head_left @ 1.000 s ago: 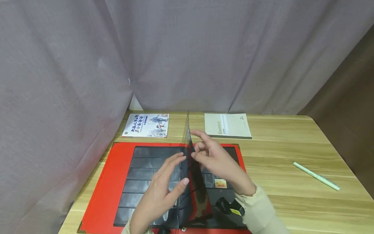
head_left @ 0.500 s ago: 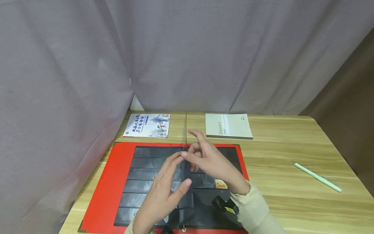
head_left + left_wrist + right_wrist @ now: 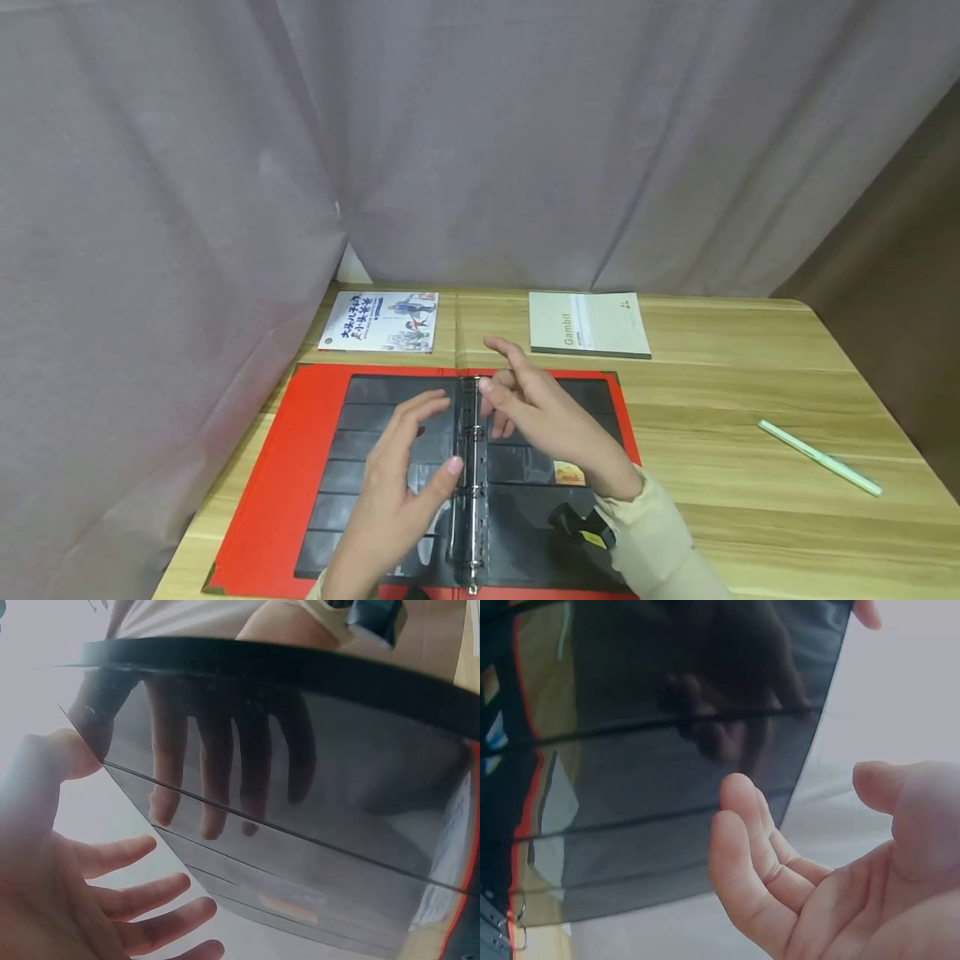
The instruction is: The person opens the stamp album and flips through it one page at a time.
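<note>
A red ring binder [image 3: 255,483] lies spread on the table, with black pocket pages on both sides. One dark see-through pocket page [image 3: 645,780] stands up between my hands, nearly edge-on in the head view. My left hand [image 3: 397,483] is on its left side, fingers spread; in the left wrist view the thumb appears to touch the page's edge. On the other side, my right hand [image 3: 543,408] has loosely bent fingers close to the page; whether they touch it I cannot tell. A small orange-yellow picture piece [image 3: 570,473] sits in a pocket of the right-hand page.
Behind the binder lie a picture booklet [image 3: 378,322] on the left and a beige notebook [image 3: 589,324] on the right. A pale green pen [image 3: 819,457] is on the right of the wooden table [image 3: 712,383]. Grey curtains hang behind and at the left.
The upright page has swung leftward, and the metal rings and spine have come into view. My left hand has shifted left with it; my right hand has moved slightly left.
</note>
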The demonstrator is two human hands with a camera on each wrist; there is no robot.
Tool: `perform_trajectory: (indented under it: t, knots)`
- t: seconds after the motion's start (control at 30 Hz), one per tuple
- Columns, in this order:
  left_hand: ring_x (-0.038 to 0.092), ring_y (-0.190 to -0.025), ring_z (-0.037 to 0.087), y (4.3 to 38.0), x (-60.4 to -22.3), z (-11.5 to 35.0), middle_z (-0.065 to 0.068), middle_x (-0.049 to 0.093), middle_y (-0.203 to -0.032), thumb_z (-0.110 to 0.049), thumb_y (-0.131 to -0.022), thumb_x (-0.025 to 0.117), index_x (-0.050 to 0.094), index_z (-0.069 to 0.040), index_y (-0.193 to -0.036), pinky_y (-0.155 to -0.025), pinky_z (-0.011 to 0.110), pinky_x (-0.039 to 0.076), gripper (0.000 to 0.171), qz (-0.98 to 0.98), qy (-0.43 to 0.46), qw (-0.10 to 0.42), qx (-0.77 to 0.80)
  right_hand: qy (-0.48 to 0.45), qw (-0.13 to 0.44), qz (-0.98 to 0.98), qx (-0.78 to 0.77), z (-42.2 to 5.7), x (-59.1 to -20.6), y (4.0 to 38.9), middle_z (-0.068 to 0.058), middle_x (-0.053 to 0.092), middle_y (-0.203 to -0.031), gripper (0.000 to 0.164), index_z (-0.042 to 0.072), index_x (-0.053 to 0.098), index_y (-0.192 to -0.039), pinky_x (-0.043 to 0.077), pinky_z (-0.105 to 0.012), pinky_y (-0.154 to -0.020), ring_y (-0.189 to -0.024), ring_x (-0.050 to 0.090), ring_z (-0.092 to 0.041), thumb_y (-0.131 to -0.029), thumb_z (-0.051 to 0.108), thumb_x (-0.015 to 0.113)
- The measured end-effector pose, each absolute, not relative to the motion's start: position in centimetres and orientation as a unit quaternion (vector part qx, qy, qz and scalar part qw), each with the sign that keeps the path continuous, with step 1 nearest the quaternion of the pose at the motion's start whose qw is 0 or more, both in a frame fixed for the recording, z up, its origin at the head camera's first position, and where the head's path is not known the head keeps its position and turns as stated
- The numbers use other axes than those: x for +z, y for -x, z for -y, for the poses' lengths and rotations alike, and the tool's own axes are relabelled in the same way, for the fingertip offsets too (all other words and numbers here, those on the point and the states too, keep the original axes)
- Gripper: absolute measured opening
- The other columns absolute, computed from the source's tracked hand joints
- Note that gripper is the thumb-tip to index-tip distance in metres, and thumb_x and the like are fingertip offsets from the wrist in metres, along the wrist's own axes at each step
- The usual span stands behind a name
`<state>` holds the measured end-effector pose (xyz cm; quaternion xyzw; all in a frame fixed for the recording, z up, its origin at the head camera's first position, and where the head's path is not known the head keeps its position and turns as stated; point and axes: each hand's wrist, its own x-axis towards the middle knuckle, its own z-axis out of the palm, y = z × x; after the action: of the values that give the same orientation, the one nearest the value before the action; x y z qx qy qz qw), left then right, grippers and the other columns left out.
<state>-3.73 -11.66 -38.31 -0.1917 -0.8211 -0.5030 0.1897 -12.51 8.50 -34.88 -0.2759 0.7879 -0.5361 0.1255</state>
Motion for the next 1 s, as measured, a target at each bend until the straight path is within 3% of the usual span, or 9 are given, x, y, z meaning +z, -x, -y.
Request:
perform_trajectory:
  t: [0.13, 0.4, 0.67, 1.0]
  knots:
    - [0.053, -0.129, 0.023, 3.5, -38.3, 12.2, -0.003, 0.053, -0.145, -0.013, -0.091, 0.069, 0.053, -0.016, -0.143, -0.098, 0.053, 0.047, 0.054, 0.813, 0.188, 0.206, -0.511, 0.261, 0.115, -0.796, -0.533, -9.5, -35.3, 12.6, -0.01, 0.065, -0.09, 0.065, 0.005, 0.022, -0.158, 0.058, -0.041, -0.068, -0.069, 0.068, -0.025, -0.106, 0.03, 0.053]
    - [0.062, -0.112, 0.025, 3.4, -38.8, 13.4, 0.008, 0.064, -0.13, 0.004, -0.087, 0.067, 0.058, -0.01, -0.137, -0.094, 0.032, 0.049, 0.053, 0.783, 0.207, 0.259, -0.526, 0.229, 0.109, -0.808, -0.531, -11.7, -36.2, 12.9, -0.008, 0.065, -0.089, 0.067, 0.005, 0.022, -0.157, 0.058, -0.038, -0.068, -0.071, 0.068, -0.03, -0.104, 0.027, 0.057]
    - [0.062, -0.111, 0.02, 3.0, -39.0, 14.7, 0.003, 0.066, -0.127, 0.004, -0.088, 0.068, 0.062, -0.008, -0.133, -0.096, 0.028, 0.048, 0.046, 0.796, 0.171, 0.237, -0.531, 0.214, 0.108, -0.798, -0.554, -13.9, -37.1, 13.1, -0.011, 0.064, -0.088, 0.068, 0.003, 0.02, -0.157, 0.058, -0.038, -0.068, -0.071, 0.066, -0.031, -0.104, 0.02, 0.059]
    - [0.065, -0.107, 0.015, 2.8, -39.7, 16.9, 0.011, 0.069, -0.118, 0.014, -0.091, 0.053, 0.065, 0.0, -0.127, -0.097, 0.022, 0.046, 0.041, 0.775, 0.18, 0.259, -0.548, 0.186, 0.099, -0.803, -0.557, -15.8, -37.9, 13.3, -0.013, 0.065, -0.091, 0.069, -0.001, 0.021, -0.155, 0.058, -0.035, -0.072, -0.073, 0.066, -0.03, -0.102, 0.016, 0.061]
